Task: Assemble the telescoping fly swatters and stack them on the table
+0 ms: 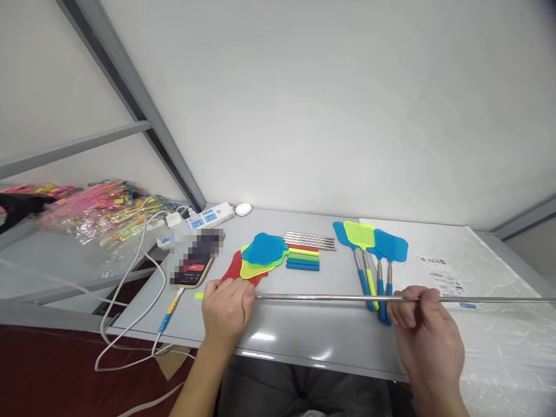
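A long thin metal rod (330, 297) stretches level across the table from left to right. My left hand (228, 310) is closed round its left end, where a yellow-green grip tip (198, 295) sticks out. My right hand (423, 330) pinches the rod further right, fingers closed on it. Behind the left hand lies a stack of loose swatter heads (256, 258), blue on yellow-green on red. Beside them are several bare metal rods (309, 240) and coloured handle grips (303, 258). Several finished fly swatters (373, 255) lie just beyond my right hand.
A phone (195, 260) on a charging cable lies at the left of the grey table (304, 330), with a white power strip (208, 216) behind it. Clear plastic bags (482, 272) with a label cover the right. A bag of coloured swatters (99, 211) sits far left.
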Action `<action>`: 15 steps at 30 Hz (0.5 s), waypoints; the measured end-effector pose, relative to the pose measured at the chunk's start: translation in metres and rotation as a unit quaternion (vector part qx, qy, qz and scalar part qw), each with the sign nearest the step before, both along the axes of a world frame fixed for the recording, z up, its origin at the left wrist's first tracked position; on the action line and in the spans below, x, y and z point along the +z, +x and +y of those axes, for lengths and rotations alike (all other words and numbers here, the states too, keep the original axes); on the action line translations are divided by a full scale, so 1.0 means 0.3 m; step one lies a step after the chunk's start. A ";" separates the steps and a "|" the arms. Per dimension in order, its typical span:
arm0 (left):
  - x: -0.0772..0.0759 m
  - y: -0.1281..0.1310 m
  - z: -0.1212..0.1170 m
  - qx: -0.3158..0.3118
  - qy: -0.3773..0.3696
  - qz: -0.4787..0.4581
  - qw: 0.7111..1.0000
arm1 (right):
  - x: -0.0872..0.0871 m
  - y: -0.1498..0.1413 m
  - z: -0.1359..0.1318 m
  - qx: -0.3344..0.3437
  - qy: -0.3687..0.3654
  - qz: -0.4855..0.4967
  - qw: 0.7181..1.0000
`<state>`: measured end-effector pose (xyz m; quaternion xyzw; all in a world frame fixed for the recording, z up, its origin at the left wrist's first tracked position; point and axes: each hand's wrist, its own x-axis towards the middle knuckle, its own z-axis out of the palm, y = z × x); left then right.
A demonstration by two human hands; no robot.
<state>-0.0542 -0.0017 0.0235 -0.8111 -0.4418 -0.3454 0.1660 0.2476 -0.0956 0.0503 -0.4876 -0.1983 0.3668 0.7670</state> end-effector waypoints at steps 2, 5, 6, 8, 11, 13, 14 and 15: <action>0.020 -0.001 -0.001 0.004 -0.005 -0.001 1.000 | 0.022 0.017 -0.009 0.008 -0.002 0.001 1.000; 0.046 0.010 -0.006 0.017 -0.020 -0.009 1.000 | 0.033 0.037 -0.013 0.006 0.008 0.004 1.000; 0.051 0.011 -0.009 0.025 -0.026 -0.017 0.999 | 0.032 0.045 -0.014 0.002 0.011 0.005 1.000; 0.052 0.007 -0.018 0.039 -0.043 -0.041 0.997 | 0.026 0.065 -0.016 -0.005 0.011 0.009 1.000; 0.038 -0.013 -0.036 0.069 -0.089 -0.101 0.988 | 0.018 0.089 -0.022 -0.005 0.004 0.024 1.000; 0.026 -0.030 -0.048 0.114 -0.141 -0.168 0.969 | 0.016 0.097 -0.024 -0.008 0.010 0.036 0.999; 0.020 -0.039 -0.052 0.139 -0.173 -0.215 0.951 | 0.016 0.100 -0.025 -0.012 0.014 0.040 0.999; 0.015 -0.047 -0.054 0.157 -0.209 -0.268 0.928 | 0.016 0.102 -0.024 -0.014 0.017 0.042 0.999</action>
